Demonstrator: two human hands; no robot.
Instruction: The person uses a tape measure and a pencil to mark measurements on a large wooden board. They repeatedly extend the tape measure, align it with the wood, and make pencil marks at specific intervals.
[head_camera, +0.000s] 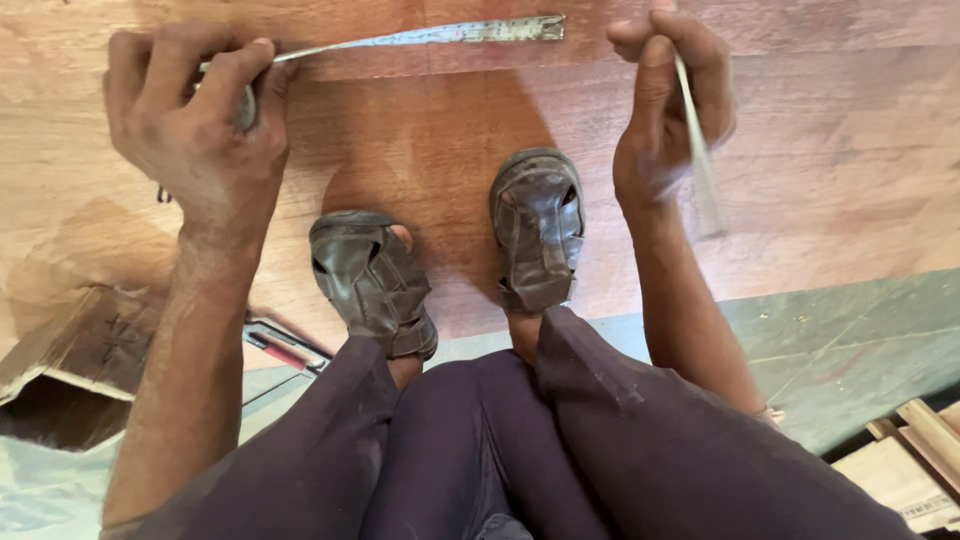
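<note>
- The left hand is clamped on a tape measure case; the right hand pinches a blurred pencil.
- The tape blade runs sideways from the left hand toward the right hand, across the plywood sheet, beyond both sandals.

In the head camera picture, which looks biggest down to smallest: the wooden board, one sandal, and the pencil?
1. Wooden board: fills most of the picture.
2. Sandal.
3. Pencil in the right hand: thin and blurred, though about as long as the sandal.
</note>
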